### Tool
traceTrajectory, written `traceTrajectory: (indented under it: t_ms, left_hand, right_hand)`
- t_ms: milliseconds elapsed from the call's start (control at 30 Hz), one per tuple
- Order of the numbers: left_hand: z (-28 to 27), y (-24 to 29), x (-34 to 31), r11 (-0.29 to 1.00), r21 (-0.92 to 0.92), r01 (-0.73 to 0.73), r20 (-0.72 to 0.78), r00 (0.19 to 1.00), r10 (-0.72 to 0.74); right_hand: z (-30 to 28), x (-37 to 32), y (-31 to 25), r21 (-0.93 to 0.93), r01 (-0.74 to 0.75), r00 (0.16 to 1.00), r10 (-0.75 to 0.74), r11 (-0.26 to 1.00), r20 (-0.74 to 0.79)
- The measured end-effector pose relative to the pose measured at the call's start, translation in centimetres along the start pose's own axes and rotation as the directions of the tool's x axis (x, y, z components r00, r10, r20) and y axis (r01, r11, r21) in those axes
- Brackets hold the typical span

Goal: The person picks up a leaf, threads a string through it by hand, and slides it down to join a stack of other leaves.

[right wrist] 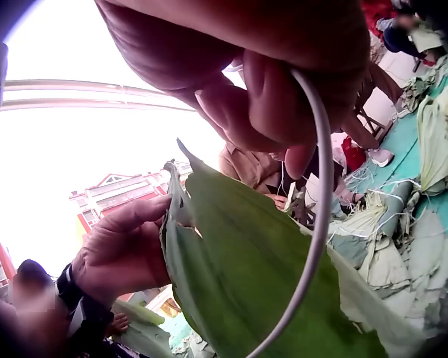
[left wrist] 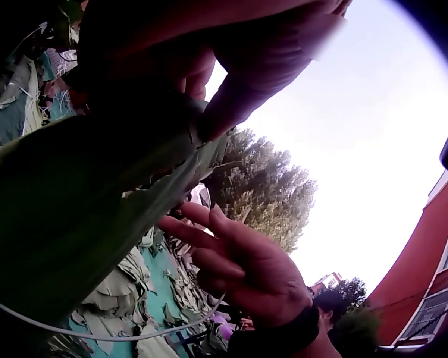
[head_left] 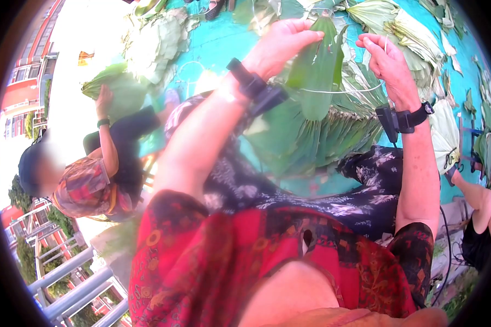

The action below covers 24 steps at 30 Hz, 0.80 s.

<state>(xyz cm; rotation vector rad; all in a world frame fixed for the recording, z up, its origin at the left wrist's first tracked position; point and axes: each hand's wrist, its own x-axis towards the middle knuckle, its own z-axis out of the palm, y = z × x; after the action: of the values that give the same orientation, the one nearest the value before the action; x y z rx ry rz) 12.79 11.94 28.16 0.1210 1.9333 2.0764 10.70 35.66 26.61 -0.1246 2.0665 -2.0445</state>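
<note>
Between thumb and fingers, my left hand [head_left: 281,49] pinches the upper end of a few broad green leaves [head_left: 315,82], which hang down in front of me. To their right, my raised right hand [head_left: 390,68] has curled fingers and holds a white cord [head_left: 346,91]. The cord runs from that hand in a curve across the front of the leaves. In the right wrist view the cord [right wrist: 324,179] comes out from between my fingers, and the leaves [right wrist: 246,253] have a torn edge near my left thumb. The left wrist view shows the leaf [left wrist: 67,201] close up.
Below the hands, a thick stack of green leaves [head_left: 333,144] lies by my knees. Paler leaf piles [head_left: 153,49] spread over the turquoise ground sheet [head_left: 215,41]. At left a seated person [head_left: 90,188] handles leaves; another person's leg [head_left: 477,204] shows at right.
</note>
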Motion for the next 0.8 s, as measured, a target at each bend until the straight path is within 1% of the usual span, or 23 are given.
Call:
traceTrajectory:
  t_ms: [100,133,200,267,300,367,400,467,500,533,633,667,700,733,767,800]
  left_hand:
    - [0.1,0.0,0.0,0.999,0.026,0.021,-0.002,1.0,-0.021]
    - [0.2,0.0,0.0,0.999,0.027,0.026,-0.005,1.0,-0.026]
    - [0.4,0.1,-0.1,1.0,0.017,0.024,-0.02,1.0,-0.023]
    - [0.4,0.4,-0.1,1.0,-0.006,0.01,-0.046,0.999,-0.01]
    - [0.3,0.8,-0.2,0.998,0.027,-0.062,-0.054,0.997,0.063]
    - [0.1,2.4,-0.7,0.974,0.095,-0.205,-0.061,0.976,0.211]
    - [-0.3,3.4,-1.3,0.956,0.174,-0.234,0.036,0.972,0.231]
    - [-0.7,6.0,-2.6,0.931,0.278,-0.237,0.236,0.956,0.172]
    - [-0.7,6.8,-3.3,0.914,0.326,-0.242,0.33,0.935,0.13]
    - [-0.7,7.1,-3.8,0.954,0.248,-0.17,0.406,0.912,0.057]
    - [0.2,6.7,-4.4,0.989,0.133,-0.069,0.534,0.846,-0.013]
    - [0.2,5.7,-3.6,0.954,0.249,-0.164,0.549,0.836,0.0]
    - [0.1,5.0,-3.0,0.935,0.311,-0.17,0.547,0.837,-0.03]
    - [0.0,4.2,-2.6,0.912,0.371,-0.176,0.544,0.837,-0.06]
    - [0.0,3.7,-2.2,0.884,0.431,-0.183,0.54,0.837,-0.09]
    - [0.2,3.1,-1.9,0.898,0.424,-0.114,0.489,0.864,-0.121]
  right_hand:
    - [-0.4,0.3,-0.3,-0.041,0.131,0.991,-0.131,0.991,0.011]
    - [-0.4,0.5,-0.1,-0.173,0.218,0.976,-0.218,0.961,0.018]
    - [-0.3,0.9,0.5,-0.42,0.374,0.921,-0.383,0.827,0.065]
    - [0.0,0.7,0.8,-0.639,0.378,0.911,-0.391,0.67,0.128]
    - [0.1,0.6,0.9,-0.731,0.373,0.908,-0.388,0.571,0.16]
    - [0.2,0.4,1.1,-0.81,0.275,0.95,-0.275,0.518,0.147]
    - [0.2,0.3,1.3,-0.845,0.227,0.966,-0.219,0.485,0.134]
    - [-0.2,0.6,1.8,-0.846,0.265,0.949,-0.281,0.463,0.143]
    - [-0.3,0.7,2.1,-0.846,0.282,0.939,-0.309,0.452,0.148]
    - [-0.3,0.8,2.1,-0.823,0.301,0.935,-0.319,0.481,0.156]
    - [0.2,0.5,1.7,-0.752,0.36,0.922,-0.333,0.552,0.197]
    - [0.9,0.1,1.3,-0.73,0.381,0.917,-0.333,0.568,0.219]
    - [1.6,-0.2,1.0,-0.707,0.401,0.911,-0.334,0.583,0.241]
    - [2.1,-0.5,1.1,-0.685,0.474,0.875,-0.383,0.553,0.297]
    - [2.4,-0.7,1.3,-0.669,0.501,0.861,-0.39,0.548,0.325]
    - [2.7,-0.8,1.5,-0.652,0.529,0.846,-0.398,0.543,0.355]
